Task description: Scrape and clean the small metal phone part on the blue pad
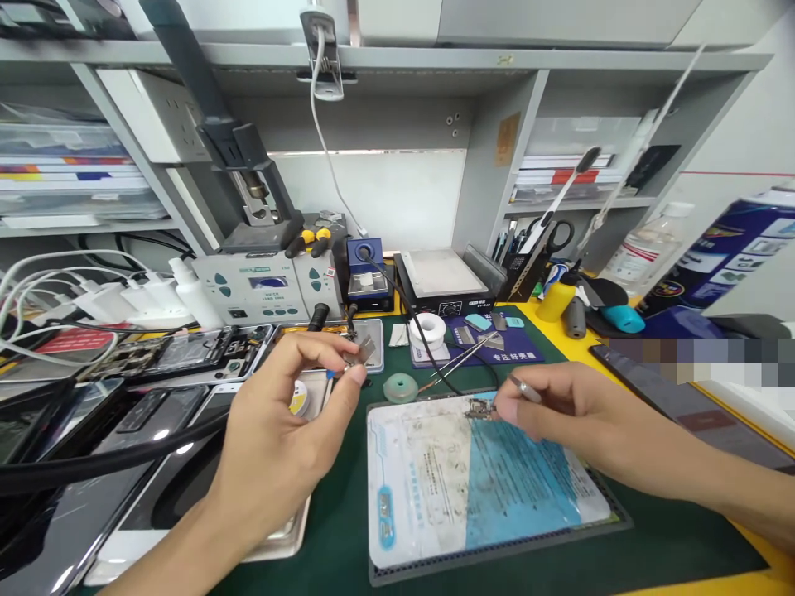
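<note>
My left hand is raised over the left side of the green mat, thumb and fingertips pinched on a small, thin, shiny metal piece. My right hand is closed above the upper part of a blue-and-white printed pad. Out of its fingertips sticks a small circuit board, held just over the pad. A short silver rod-like end pokes out between the same fingers; the rest of it is hidden by the hand.
Tweezers, a solder spool and a green tape roll lie behind the pad. Phones crowd the left, crossed by a black cable. A rework station and a hot plate stand at the back.
</note>
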`<state>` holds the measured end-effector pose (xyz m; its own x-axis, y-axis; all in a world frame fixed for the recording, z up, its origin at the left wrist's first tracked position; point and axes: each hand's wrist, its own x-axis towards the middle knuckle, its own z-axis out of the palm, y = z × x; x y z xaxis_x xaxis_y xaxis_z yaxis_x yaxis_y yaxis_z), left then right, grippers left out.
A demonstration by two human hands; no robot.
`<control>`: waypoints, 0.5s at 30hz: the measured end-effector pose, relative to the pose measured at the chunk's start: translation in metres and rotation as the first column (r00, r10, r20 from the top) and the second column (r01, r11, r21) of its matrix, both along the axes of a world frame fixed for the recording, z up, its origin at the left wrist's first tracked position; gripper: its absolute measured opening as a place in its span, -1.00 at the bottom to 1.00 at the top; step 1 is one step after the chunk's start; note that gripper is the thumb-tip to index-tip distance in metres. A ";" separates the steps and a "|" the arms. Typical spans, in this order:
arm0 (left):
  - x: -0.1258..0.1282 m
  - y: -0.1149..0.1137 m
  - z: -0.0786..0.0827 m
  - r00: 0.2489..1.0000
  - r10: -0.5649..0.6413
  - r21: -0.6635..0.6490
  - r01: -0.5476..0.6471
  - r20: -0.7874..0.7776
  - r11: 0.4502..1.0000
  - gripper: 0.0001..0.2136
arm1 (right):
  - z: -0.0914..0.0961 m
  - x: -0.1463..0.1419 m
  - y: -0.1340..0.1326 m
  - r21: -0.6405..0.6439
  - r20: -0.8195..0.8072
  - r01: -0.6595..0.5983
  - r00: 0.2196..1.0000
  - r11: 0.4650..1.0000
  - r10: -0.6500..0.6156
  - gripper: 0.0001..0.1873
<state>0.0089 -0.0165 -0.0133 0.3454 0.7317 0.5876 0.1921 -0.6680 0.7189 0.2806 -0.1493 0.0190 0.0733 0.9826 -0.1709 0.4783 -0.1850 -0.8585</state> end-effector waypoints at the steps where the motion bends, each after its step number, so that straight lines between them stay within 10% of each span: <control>1: 0.000 0.001 0.000 1.000 -0.006 -0.005 0.006 -0.008 1.000 -0.87 | -0.001 0.001 0.000 0.015 -0.005 0.013 1.000 1.000 -0.013 -0.43; 15: 0.000 -0.009 0.003 0.985 -0.095 0.060 0.104 -0.142 0.993 -0.96 | 0.001 0.000 0.003 0.011 -0.032 0.023 0.999 1.000 -0.023 -0.49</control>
